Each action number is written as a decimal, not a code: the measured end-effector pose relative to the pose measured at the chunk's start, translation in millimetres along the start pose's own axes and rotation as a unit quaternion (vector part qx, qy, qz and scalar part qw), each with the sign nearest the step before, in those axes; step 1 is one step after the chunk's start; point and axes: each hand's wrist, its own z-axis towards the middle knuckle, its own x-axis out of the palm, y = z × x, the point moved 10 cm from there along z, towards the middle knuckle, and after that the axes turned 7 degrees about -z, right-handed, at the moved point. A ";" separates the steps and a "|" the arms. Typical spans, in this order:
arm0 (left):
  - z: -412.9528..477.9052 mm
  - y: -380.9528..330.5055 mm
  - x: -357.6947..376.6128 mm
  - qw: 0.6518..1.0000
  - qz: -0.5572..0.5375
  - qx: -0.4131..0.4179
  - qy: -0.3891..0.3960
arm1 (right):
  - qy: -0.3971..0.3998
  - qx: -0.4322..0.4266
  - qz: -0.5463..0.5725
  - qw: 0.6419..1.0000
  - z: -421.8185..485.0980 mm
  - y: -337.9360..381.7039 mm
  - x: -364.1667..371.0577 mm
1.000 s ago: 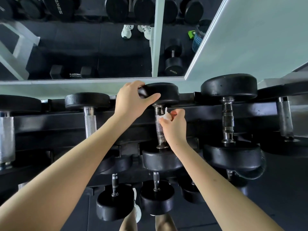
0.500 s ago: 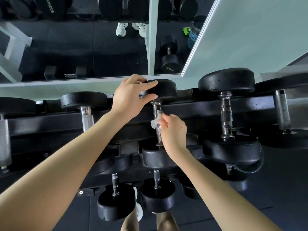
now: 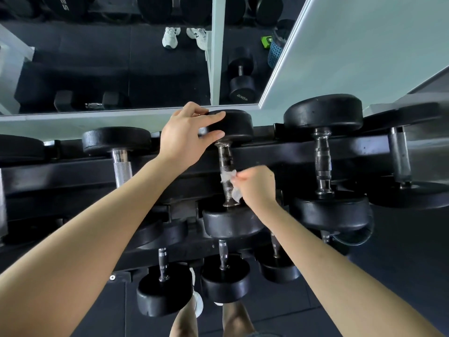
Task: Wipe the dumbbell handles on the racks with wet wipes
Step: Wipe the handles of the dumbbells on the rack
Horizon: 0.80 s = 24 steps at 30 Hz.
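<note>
A mirror (image 3: 109, 69) is reflecting the dark floor (image 3: 401, 276) — a pale green wall (image 3: 364, 45) is catching soft light beside it.

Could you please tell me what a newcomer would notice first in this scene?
The left hand grips the far head of a dumbbell on the top rack, while the right hand pinches a white wipe against its metal handle, right in the middle. Behind the rack, a mirror reflects a pair of white shoes at the top.

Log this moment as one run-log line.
phase: handle wipe | left hand: grips far dumbbell head | right hand: holds wet wipe against handle, lower part
</note>
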 end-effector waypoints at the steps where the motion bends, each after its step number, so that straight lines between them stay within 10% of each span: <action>1: 0.1 0.3 0.2 1.000 0.003 0.003 -0.001 | -0.011 0.001 0.025 1.000 10.1 8.7 -5.0; 5: 1.2 1.8 0.5 1.000 0.010 0.005 -0.004 | -0.035 0.006 0.150 0.988 38.0 18.9 -11.4; 19: 0.9 -8.4 2.7 0.998 0.001 -0.037 0.060 | -0.014 0.025 -0.176 0.984 -17.3 4.0 1.3; 24: -12.2 -19.7 -32.9 0.998 0.006 -0.034 0.057 | -0.005 0.016 -0.016 1.000 -43.5 46.9 16.9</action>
